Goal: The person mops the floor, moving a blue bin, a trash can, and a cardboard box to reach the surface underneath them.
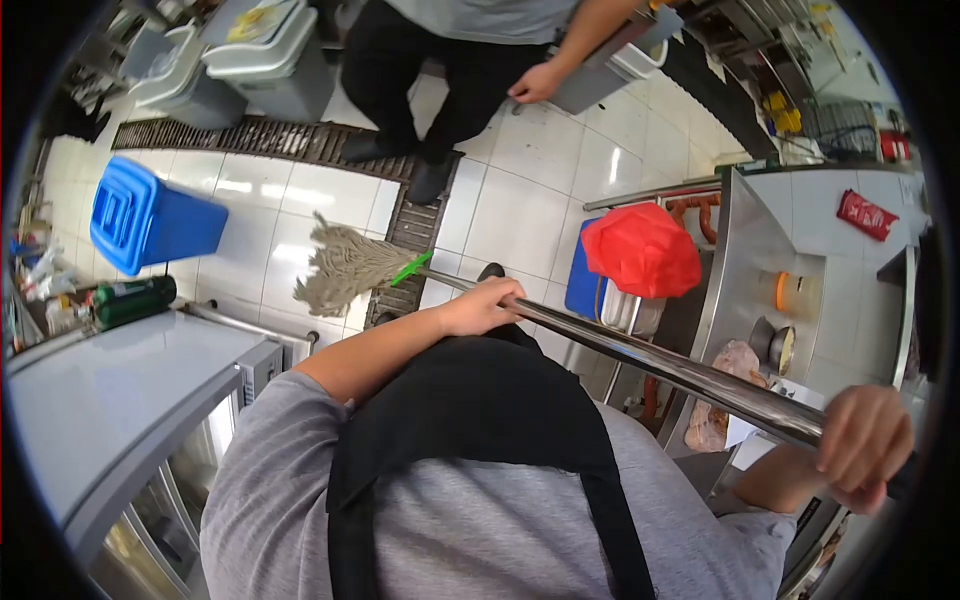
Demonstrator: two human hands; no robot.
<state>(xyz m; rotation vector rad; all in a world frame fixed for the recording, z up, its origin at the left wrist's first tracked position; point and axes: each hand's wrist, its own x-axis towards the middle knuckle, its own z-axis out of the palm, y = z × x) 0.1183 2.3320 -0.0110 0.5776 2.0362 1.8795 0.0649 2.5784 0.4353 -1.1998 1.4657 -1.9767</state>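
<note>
A mop [640,357] with a long metal handle lies across the view in front of my body. Its grey string head [345,268] rests on the tiled floor at the left, joined by a green clamp [411,268]. My left hand [483,307] is closed around the lower part of the handle, near my waist. At the right, my right hand [865,447] wraps the upper end of the handle, its fingers slightly blurred. A black apron [460,405] covers my front.
Another person [430,80] stands ahead, one hand [537,82] hanging. A blue lidded bin [160,215] stands left, with grey bins [270,65] behind. A drain grate [250,133] crosses the floor. On the right are a red bag [642,252] and a steel counter [760,235]; a white-topped fridge [120,385] is nearby left.
</note>
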